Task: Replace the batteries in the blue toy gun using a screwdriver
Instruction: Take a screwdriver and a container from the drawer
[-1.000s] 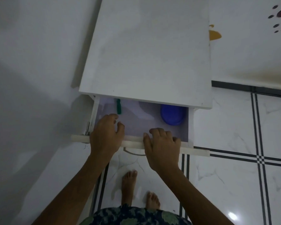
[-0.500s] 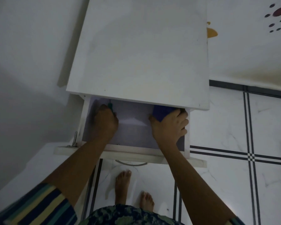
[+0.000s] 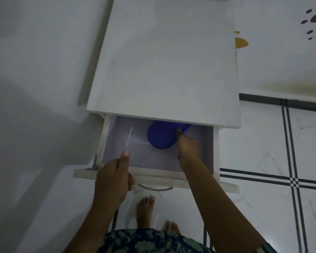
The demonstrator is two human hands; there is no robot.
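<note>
No text, label, brand, number or sign can be read anywhere in this view.
</note>
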